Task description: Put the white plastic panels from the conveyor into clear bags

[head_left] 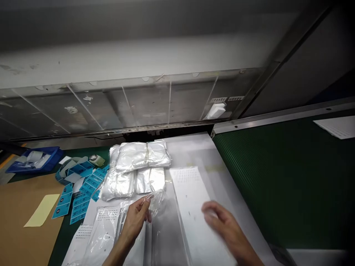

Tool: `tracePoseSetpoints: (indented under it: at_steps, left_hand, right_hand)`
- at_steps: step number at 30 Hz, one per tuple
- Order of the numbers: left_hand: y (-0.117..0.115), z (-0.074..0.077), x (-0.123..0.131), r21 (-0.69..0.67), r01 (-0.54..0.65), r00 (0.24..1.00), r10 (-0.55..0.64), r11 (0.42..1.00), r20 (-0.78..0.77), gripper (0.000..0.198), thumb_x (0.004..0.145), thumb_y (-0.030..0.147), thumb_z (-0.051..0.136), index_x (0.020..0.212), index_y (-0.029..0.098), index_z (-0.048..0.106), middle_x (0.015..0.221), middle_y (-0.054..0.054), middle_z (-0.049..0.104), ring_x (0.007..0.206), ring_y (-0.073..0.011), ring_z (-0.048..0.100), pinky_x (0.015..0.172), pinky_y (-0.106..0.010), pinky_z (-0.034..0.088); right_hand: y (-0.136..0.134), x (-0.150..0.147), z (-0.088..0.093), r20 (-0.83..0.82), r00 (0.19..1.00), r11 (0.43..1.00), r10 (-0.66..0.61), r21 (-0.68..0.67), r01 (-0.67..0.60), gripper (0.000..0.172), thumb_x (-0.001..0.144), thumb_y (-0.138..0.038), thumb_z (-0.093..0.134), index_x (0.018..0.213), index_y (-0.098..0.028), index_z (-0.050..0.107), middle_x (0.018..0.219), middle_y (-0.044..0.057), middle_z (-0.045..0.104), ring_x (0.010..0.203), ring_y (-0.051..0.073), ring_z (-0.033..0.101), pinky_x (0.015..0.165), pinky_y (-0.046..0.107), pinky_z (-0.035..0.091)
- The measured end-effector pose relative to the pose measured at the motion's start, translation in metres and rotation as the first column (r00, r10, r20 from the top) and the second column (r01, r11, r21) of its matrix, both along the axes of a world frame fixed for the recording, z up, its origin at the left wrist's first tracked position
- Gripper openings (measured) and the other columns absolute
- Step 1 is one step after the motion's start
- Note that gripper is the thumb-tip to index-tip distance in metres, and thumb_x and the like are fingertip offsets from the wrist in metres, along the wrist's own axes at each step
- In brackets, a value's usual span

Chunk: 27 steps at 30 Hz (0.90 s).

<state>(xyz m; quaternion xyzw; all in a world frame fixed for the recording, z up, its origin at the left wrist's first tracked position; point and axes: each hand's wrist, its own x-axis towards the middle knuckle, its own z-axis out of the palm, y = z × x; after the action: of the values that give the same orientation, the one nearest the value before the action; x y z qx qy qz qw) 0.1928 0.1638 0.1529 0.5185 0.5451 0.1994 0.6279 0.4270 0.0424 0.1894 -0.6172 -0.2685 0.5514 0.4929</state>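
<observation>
My left hand (138, 216) is closed, with thumb and fingers pinching the end of a clear plastic bag (157, 202). The bag's lower part hangs beside the wrist. To the right, my right hand (223, 223) is slightly blurred above a long white printed sheet (191, 201). Its thumb and forefinger are curved with a gap between them, and nothing shows in it. Whether it touches the sheet I cannot tell. Bagged printed sheets (104, 225) lie left of my left forearm. Bundles of clear plastic bags (142, 157) are stacked just beyond my left hand.
Blue printed labels (88, 184), a small jar (97, 160) and a blue tray (36, 160) are at the left. A yellow paper (43, 210) lies on brown cardboard (24, 236). A green conveyor belt (271, 177) runs at the right, below a metal panel (152, 103).
</observation>
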Motion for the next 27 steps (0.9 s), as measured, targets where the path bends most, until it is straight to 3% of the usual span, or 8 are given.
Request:
tracePoseSetpoints:
  at_steps: [2, 4, 6, 8, 11, 14, 19, 27]
  left_hand:
    - [0.002, 0.000, 0.002, -0.018, -0.044, 0.999, 0.044, 0.999, 0.032, 0.051, 0.081, 0.055, 0.047, 0.108, 0.015, 0.063, 0.049, 0.003, 0.051, 0.054, -0.0167, 0.046, 0.058, -0.027, 0.035]
    - [0.003, 0.001, 0.000, -0.071, -0.058, 0.996, 0.063, 0.996, 0.068, 0.051, 0.078, 0.055, 0.051, 0.110, 0.018, 0.064, 0.054, 0.002, 0.054, 0.055, -0.0172, 0.048, 0.058, -0.028, 0.037]
    - [0.004, 0.002, -0.007, -0.134, -0.066, 0.990, 0.082, 0.989, 0.117, 0.052, 0.077, 0.055, 0.053, 0.115, 0.020, 0.061, 0.061, 0.001, 0.058, 0.060, -0.0177, 0.052, 0.062, -0.029, 0.041]
    - [0.004, 0.001, -0.017, -0.204, -0.091, 0.972, 0.132, 0.975, 0.196, 0.054, 0.080, 0.054, 0.049, 0.120, 0.019, 0.058, 0.073, -0.002, 0.064, 0.070, -0.0197, 0.058, 0.072, -0.033, 0.045]
    - [-0.005, -0.004, -0.029, -0.265, -0.061, 0.951, 0.137, 0.962, 0.278, 0.058, 0.082, 0.055, 0.048, 0.125, 0.017, 0.053, 0.096, -0.009, 0.068, 0.087, -0.0250, 0.062, 0.086, -0.040, 0.045]
    - [-0.027, -0.015, -0.024, -0.144, -0.086, 0.969, 0.117, 0.986, 0.219, 0.054, 0.079, 0.054, 0.055, 0.122, 0.020, 0.057, 0.123, -0.009, 0.059, 0.115, -0.0288, 0.051, 0.101, -0.042, 0.035]
    - [-0.065, -0.030, -0.010, -0.274, -0.323, 0.881, 0.393, 0.906, 0.263, 0.053, 0.081, 0.053, 0.053, 0.127, 0.028, 0.051, 0.142, -0.003, 0.041, 0.133, -0.0252, 0.030, 0.112, -0.041, 0.019]
    - [-0.089, -0.040, -0.030, -0.425, -0.164, 0.897, 0.314, 0.890, 0.310, 0.061, 0.072, 0.058, 0.062, 0.121, 0.022, 0.058, 0.139, -0.010, 0.044, 0.131, -0.0317, 0.033, 0.111, -0.047, 0.017]
  right_hand:
    - [-0.013, -0.021, -0.014, -0.361, 0.929, 0.997, 0.077, 0.017, -0.076, 0.028, 0.060, -0.042, 0.076, 0.072, -0.021, 0.061, 0.069, -0.002, 0.056, 0.067, 0.013, 0.053, 0.063, 0.022, 0.041]
    - [-0.019, -0.049, -0.036, -0.632, 0.762, 0.987, 0.142, 0.028, -0.160, 0.031, 0.053, -0.039, 0.079, 0.066, -0.019, 0.059, 0.061, -0.003, 0.054, 0.058, 0.011, 0.051, 0.055, 0.021, 0.036]
    - [-0.020, -0.072, -0.059, -0.750, 0.650, 0.983, 0.120, -0.002, -0.183, 0.031, 0.053, -0.036, 0.078, 0.068, -0.018, 0.058, 0.061, -0.002, 0.058, 0.058, 0.012, 0.055, 0.056, 0.021, 0.035]
    - [-0.019, -0.082, -0.077, -0.762, 0.646, 0.985, 0.051, -0.067, -0.158, 0.032, 0.054, -0.035, 0.078, 0.071, -0.018, 0.058, 0.062, -0.001, 0.062, 0.057, 0.013, 0.056, 0.057, 0.021, 0.036]
    - [-0.016, -0.085, -0.088, -0.677, 0.734, 0.979, -0.053, -0.181, -0.097, 0.037, 0.055, -0.039, 0.078, 0.077, -0.017, 0.059, 0.062, 0.001, 0.065, 0.058, 0.014, 0.059, 0.059, 0.023, 0.039]
    - [-0.014, -0.093, -0.079, -0.480, 0.862, 0.965, -0.163, -0.258, 0.039, 0.047, 0.058, -0.046, 0.077, 0.089, -0.016, 0.060, 0.077, 0.006, 0.069, 0.075, 0.022, 0.064, 0.069, 0.030, 0.046]
    - [-0.018, -0.104, -0.055, -0.143, 0.934, 0.926, -0.327, -0.244, 0.287, 0.081, 0.071, -0.068, 0.054, 0.137, -0.027, 0.030, 0.128, 0.009, 0.054, 0.118, 0.028, 0.049, 0.092, 0.038, 0.043]
    - [-0.029, -0.073, -0.061, 0.105, 0.987, 0.961, -0.124, -0.235, 0.145, 0.063, 0.061, -0.063, 0.064, 0.106, -0.020, 0.062, 0.103, 0.011, 0.068, 0.101, 0.029, 0.060, 0.086, 0.035, 0.048]
